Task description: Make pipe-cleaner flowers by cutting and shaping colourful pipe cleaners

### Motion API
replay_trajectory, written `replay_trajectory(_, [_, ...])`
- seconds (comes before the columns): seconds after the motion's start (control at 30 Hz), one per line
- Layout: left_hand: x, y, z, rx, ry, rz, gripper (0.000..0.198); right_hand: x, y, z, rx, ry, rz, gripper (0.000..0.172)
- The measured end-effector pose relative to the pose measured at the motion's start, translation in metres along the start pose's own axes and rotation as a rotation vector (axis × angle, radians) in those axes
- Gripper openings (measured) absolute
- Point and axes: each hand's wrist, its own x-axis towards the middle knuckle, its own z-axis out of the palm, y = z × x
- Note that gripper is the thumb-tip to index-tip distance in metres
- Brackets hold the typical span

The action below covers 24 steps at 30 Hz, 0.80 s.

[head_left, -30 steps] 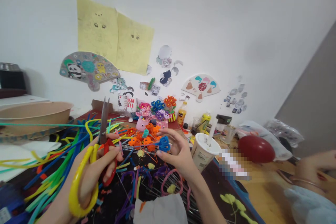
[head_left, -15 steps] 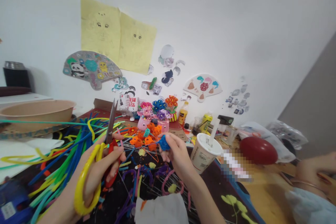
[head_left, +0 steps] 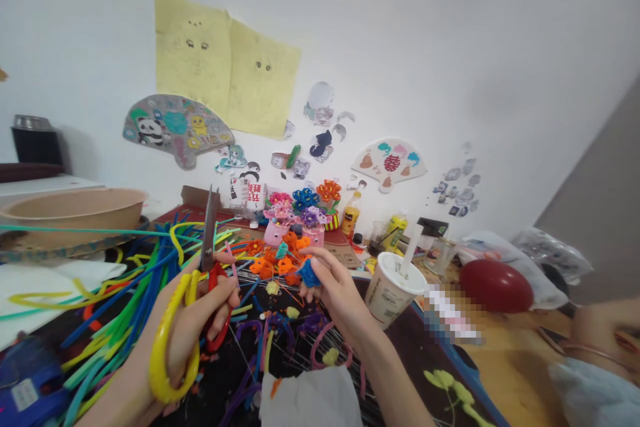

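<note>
My left hand (head_left: 200, 313) is wrapped around scissors (head_left: 210, 227) with red and yellow handles, their blades pointing up and nearly together. A big yellow handle loop hangs over the back of that hand. A short pink strip (head_left: 231, 259) shows at its fingers. In my right hand (head_left: 333, 287) a small blue fuzzy pipe-cleaner piece (head_left: 309, 273) is held between thumb and fingers, apart from the scissors. Beyond the hands lie orange pipe-cleaner flowers (head_left: 263, 267). A white paper piece (head_left: 313, 400) lies below, near me.
Pipe cleaners (head_left: 125, 307) spread across the left side. Flower pots (head_left: 275, 233) stand at the back near a juice bottle (head_left: 351, 213). A lidded cup (head_left: 395, 287) with a straw is right of my right hand. A red balloon (head_left: 495, 287) and another person's arm (head_left: 600, 340) are farther right.
My right hand's fingers have loosened and lifted slightly around the blue piece, showing more of it. The left hand keeps its hold on the scissors. The whole view has shifted a little.
</note>
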Motion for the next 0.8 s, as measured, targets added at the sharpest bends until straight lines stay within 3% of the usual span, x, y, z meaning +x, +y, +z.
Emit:
replay_trajectory(0.2, [0.004,-0.006,-0.006,-0.01,-0.017,0.063,0.04,-0.007,-0.011,-0.002,-0.07,-0.048,-0.039,0.038])
replay_trajectory(0.47, [0.003,-0.005,-0.005,0.014,-0.041,0.043,0.043,-0.002,-0.004,-0.004,-0.054,-0.008,-0.057,0.029])
replay_trajectory(0.63, [0.005,-0.002,-0.002,0.175,0.041,0.091,0.045,-0.001,-0.007,-0.004,0.035,0.068,0.012,0.032])
replay_trajectory(0.7, [0.007,0.0,-0.002,0.221,0.102,0.135,0.046,0.0,-0.008,-0.006,0.043,0.138,-0.009,0.035])
replay_trajectory(0.8, [0.008,-0.002,-0.007,0.207,0.104,0.133,0.053,0.005,-0.006,-0.013,0.021,0.248,-0.082,0.039])
